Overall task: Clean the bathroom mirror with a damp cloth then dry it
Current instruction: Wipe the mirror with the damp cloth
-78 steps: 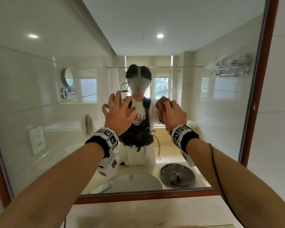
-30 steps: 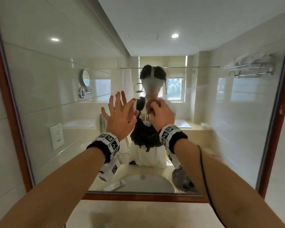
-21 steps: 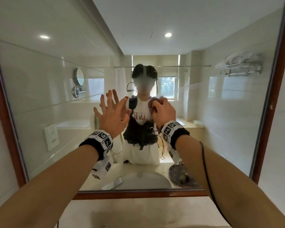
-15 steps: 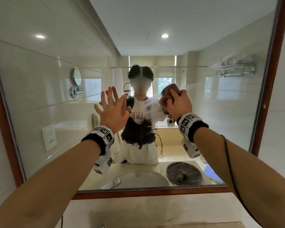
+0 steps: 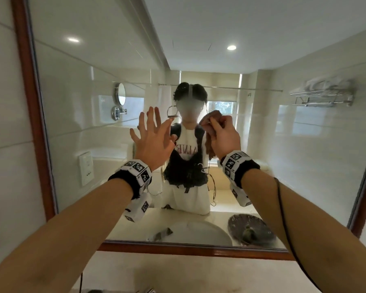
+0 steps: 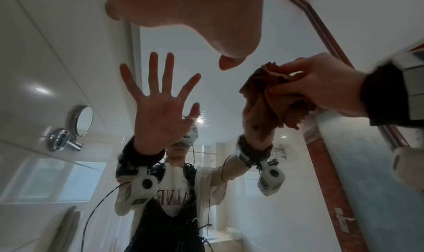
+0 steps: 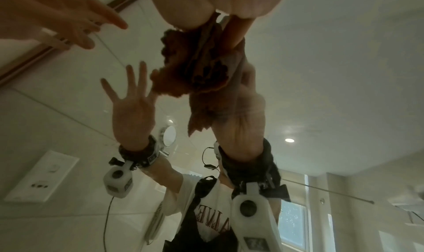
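Note:
The wood-framed mirror (image 5: 89,132) fills the head view. My right hand (image 5: 225,136) grips a bunched brown cloth (image 5: 209,125) and holds it against the glass at chest height, near the middle. The cloth (image 7: 195,65) hangs crumpled below the fingers in the right wrist view, meeting its own reflection. My left hand (image 5: 152,138) is raised to the left of it, fingers spread and straight, holding nothing. It is close to the glass; I cannot tell if it touches. From the left wrist, the right hand (image 6: 321,87) and the cloth (image 6: 270,92) show at the right.
A pale stone counter (image 5: 178,271) runs under the mirror's lower frame (image 5: 188,249). White wall tiles (image 5: 6,144) lie left of the frame. Only reflections show a sink, a dark round dish, a wall switch plate and a towel rack. A black cable (image 5: 283,218) runs along my right forearm.
Over the last second my right hand carried the cloth from the middle of the glass up and to the right. The left hand stayed spread beside it. The head view shifted slightly.

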A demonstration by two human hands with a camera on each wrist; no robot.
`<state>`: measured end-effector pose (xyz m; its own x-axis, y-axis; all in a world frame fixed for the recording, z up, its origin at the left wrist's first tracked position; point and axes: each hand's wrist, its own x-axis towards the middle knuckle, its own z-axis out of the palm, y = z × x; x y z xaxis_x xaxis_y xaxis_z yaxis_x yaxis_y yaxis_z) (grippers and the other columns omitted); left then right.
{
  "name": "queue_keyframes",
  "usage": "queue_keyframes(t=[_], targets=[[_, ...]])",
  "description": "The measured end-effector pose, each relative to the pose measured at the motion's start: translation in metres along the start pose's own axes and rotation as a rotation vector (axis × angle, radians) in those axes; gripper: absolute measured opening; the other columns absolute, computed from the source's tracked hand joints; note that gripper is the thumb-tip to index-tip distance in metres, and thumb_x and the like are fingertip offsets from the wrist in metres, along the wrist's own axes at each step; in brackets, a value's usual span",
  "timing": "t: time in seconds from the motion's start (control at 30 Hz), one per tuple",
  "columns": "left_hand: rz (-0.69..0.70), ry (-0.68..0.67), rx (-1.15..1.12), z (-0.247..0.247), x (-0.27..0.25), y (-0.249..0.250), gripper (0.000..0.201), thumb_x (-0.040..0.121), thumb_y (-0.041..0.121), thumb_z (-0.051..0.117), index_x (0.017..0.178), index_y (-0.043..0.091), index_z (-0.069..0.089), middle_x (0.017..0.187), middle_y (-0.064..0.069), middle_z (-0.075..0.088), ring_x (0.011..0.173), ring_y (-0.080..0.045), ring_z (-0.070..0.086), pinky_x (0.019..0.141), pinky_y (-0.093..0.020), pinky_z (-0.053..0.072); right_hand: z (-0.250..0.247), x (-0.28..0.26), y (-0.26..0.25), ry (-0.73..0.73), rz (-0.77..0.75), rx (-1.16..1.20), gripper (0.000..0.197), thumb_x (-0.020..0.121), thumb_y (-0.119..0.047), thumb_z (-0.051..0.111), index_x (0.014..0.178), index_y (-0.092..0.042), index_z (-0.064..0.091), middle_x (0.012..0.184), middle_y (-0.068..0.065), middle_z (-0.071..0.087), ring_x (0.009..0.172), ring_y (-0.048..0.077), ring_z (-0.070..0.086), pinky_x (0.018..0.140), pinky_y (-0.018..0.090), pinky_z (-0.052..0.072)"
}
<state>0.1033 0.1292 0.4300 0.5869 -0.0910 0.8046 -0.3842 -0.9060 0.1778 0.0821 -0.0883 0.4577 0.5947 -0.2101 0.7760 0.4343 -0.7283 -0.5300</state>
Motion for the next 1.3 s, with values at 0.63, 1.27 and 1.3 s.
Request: queue_keyframes(t=[0.63, 1.27, 1.3], targets=[[0.076, 0.019, 0.05, 0.008, 0.001, -0.057, 0.059, 0.091, 0.048, 0.055, 0.144, 0.041, 0.03, 0.164, -0.004, -0.009, 0.151, -0.037, -0.006, 0.111, -0.074, 0.01, 0.05, -0.007, -0.036, -0.156, -0.236, -0.601, 0.043, 0.085, -0.013, 0.059, 0.127, -0.014, 0.052, 0.13, 0.008, 0.048, 0.091, 0.03, 0.059, 0.075, 0.033, 0.046], [-0.014, -0.036, 0.072, -0.018, -0.016, -0.076, 0.06, 0.091, 0.049, 0.054, 0.145, 0.038, 0.031, 0.165, -0.008, -0.01, 0.15, -0.034, -0.014, 0.112, -0.072, 0.004, 0.065, -0.028, -0.037, -0.048, -0.198, -0.4, 0.031, 0.095, -0.05, 0.044, 0.123, -0.041, 0.034, 0.112, -0.007, 0.059, 0.093, 0.021, 0.064, 0.067, 0.028, 0.052], [-0.008, -0.031, 0.063, -0.019, -0.016, -0.083, 0.06, 0.091, 0.048, 0.055, 0.145, 0.038, 0.031, 0.165, -0.009, -0.01, 0.151, -0.034, -0.013, 0.112, -0.072, 0.005, 0.078, -0.03, -0.044, -0.041, -0.206, -0.396, 0.031, 0.094, -0.055, 0.043, 0.122, -0.042, 0.037, 0.108, -0.012, 0.06, 0.091, 0.016, 0.063, 0.066, 0.023, 0.049]])
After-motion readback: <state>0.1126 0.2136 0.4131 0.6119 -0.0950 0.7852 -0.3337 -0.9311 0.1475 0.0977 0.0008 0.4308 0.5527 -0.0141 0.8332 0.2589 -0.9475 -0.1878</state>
